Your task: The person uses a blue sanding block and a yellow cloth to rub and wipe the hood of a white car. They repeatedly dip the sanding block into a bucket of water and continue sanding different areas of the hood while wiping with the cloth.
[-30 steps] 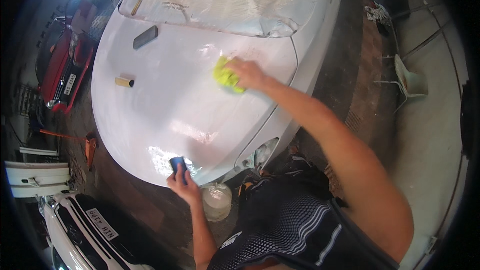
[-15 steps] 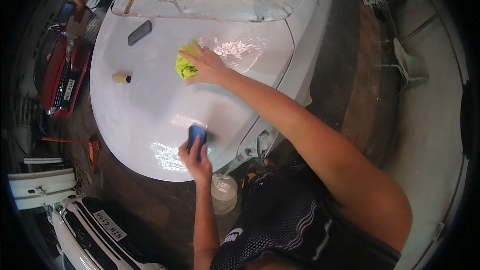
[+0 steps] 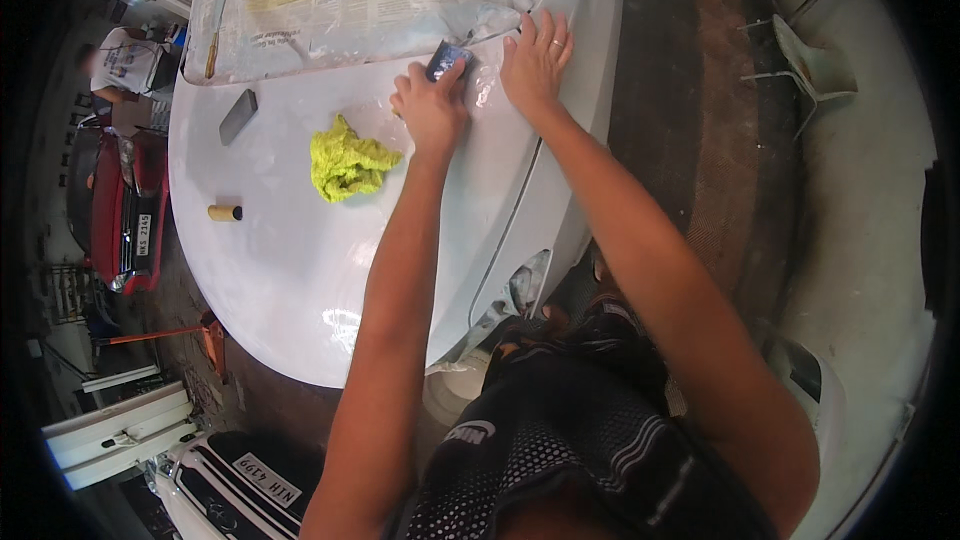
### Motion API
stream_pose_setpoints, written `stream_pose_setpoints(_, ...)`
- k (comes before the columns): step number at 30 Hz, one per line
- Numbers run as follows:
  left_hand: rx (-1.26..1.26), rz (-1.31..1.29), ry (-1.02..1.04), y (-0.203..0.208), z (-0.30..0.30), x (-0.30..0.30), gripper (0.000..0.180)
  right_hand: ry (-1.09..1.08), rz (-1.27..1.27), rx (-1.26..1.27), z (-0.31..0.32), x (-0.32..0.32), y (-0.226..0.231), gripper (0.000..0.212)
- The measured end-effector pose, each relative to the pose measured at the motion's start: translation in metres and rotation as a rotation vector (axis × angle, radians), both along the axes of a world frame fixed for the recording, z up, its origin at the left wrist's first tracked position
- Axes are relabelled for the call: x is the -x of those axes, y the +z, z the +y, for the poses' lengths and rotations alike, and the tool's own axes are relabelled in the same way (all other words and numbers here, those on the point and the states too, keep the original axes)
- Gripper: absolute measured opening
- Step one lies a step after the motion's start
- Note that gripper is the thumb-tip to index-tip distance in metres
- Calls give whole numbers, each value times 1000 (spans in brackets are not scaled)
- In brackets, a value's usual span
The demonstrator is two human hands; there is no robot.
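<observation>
A white car hood (image 3: 290, 280) spreads in front of me, wet and shiny in patches. My left hand (image 3: 432, 112) is closed round a dark blue sanding block (image 3: 447, 61), which rests on the hood near the covered windshield. To its right, my right hand (image 3: 538, 65) lies with fingers stretched on the hood near its right edge, holding nothing. A crumpled yellow-green cloth (image 3: 350, 162) sits on the hood left of my left forearm. Farther left are a grey rectangular block (image 3: 238, 117) and a small tan cylinder (image 3: 225, 212) with a dark end.
Newspaper and clear plastic (image 3: 330, 0) cover the windshield. A pale bucket (image 3: 452, 395) stands below the front of the car, partly hidden. A red car (image 3: 120, 210), another person (image 3: 125, 65) and an orange stand (image 3: 212, 342) are at left; a white chair (image 3: 810, 65) is at right.
My right hand has let go of the cloth, now left on the hood, and moved right. My left hand has carried the block from the hood's front up toward the windshield. The view has shifted.
</observation>
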State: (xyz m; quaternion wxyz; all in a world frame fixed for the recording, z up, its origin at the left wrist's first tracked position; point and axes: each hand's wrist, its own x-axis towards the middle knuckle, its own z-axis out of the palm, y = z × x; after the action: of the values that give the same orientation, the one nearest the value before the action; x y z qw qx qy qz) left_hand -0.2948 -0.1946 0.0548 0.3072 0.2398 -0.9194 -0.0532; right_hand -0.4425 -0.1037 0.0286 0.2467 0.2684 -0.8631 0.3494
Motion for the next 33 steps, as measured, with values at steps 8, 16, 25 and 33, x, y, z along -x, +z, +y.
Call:
stream_pose_setpoints(8,20,4,-58,-13,11,-38,40,-1,19,27,2,-4,-8,40)
stream_pose_setpoints(16,39,159,-22,-6,0,18,29,72,50,171,5,1,-7,25)
stream_pose_setpoints(25,40,128,-36,-24,19,-19,29,118,53,225,10,-2,-15,18)
stream_pose_setpoints(33,45,161,1,-30,12,-44,29,101,52,218,14,9,-21,20)
